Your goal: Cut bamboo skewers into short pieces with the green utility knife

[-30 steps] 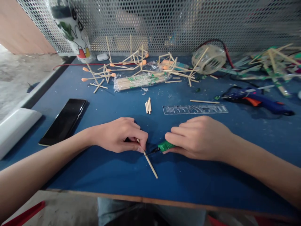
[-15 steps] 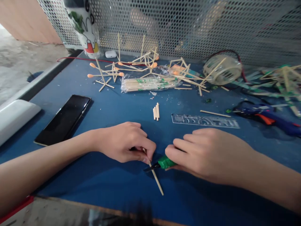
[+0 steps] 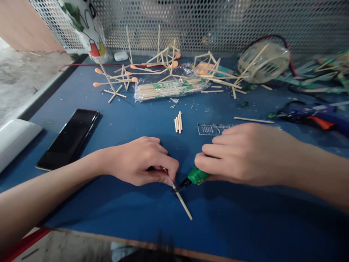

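Pale, thin, round wooden stick (image 3: 185,207) is the workpiece — lies slantwise near the front of the flat blue tabletop (image 3: 131,214), upper end under the left fingers, lower end free and pointing toward the front edge. Left hand (image 3: 147,160): thumb and index finger pinching the stick, other fingers curled in. Right hand (image 3: 245,156): closed around a green-handled knife (image 3: 198,175), its dark, narrow blade (image 3: 183,185) across the stick just beside the left fingertips. Step in hand, my read: cutting or scoring at that spot. Stick looks to be in one piece; can't tell how deep the blade is in. Next move calls for a firm left pinch so the stick doesn't roll, plus controlled pressure from the right — edge is close to the left thumb, so a slip could nick it. Four short pale wooden pieces (image 3: 178,123) lie side by side beyond the hands; could serve as length references. Clear plastic ruler with white markings (image 3: 207,129) is partly hidden by the right hand, so a length check would need that hand out of the way. Blue glue gun with an orange trigger (image 3: 339,118) sits off right, clear of both hands.
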`<state>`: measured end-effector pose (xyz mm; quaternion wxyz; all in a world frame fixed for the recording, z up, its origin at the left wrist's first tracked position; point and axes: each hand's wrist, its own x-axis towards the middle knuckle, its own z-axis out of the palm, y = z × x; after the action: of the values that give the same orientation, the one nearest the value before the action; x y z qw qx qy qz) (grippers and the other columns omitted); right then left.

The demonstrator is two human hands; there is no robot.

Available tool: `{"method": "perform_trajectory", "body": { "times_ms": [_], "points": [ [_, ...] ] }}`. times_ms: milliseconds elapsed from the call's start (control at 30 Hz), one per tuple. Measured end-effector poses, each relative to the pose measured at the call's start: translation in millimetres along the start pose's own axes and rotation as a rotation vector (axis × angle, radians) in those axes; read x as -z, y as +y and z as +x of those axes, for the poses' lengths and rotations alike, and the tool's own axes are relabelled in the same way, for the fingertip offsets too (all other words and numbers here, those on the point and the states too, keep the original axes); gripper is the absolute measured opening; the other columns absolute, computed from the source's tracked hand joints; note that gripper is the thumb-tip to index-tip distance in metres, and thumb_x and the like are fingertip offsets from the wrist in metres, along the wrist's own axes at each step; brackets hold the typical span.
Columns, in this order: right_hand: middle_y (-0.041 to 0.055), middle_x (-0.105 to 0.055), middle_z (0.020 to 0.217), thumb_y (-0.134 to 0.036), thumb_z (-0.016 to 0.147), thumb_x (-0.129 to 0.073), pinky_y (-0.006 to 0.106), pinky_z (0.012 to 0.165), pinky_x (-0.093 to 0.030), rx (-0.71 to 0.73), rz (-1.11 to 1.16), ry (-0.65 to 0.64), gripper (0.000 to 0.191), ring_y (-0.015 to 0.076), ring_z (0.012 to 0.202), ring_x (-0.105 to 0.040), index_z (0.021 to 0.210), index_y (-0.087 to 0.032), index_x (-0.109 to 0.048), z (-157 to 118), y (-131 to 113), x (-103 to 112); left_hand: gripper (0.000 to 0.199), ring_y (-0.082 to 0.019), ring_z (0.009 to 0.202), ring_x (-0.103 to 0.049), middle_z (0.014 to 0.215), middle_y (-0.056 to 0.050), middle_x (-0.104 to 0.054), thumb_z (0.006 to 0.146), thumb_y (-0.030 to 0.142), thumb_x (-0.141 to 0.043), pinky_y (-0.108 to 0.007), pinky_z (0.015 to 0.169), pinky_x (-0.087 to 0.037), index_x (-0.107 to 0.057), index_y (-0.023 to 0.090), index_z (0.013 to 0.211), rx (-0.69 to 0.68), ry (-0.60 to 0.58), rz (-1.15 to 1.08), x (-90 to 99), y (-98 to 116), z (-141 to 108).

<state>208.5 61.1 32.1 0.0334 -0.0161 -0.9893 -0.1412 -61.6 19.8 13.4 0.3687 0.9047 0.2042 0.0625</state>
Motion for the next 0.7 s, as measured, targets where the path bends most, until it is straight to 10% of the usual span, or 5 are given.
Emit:
{"method": "perform_trajectory", "body": {
  "times_ms": [700],
  "points": [
    [-0.0056, -0.053, 0.062, -0.041, 0.109, -0.029, 0.034, 0.054, -0.013, 0.038, 0.016, -0.046, 0.032, 0.015, 0.049, -0.047, 0.085, -0.025, -0.043, 1.2, -2.6, -1.2, 0.013, -0.015, 0.085, -0.069, 0.092, 0.001, -0.077, 0.103, 0.024, -0.056, -0.033, 0.084, -0.037, -0.068, 0.026, 0.099, 0.002, -0.027, 0.039, 0.9, 0.8, -2.3]
  ]
}}
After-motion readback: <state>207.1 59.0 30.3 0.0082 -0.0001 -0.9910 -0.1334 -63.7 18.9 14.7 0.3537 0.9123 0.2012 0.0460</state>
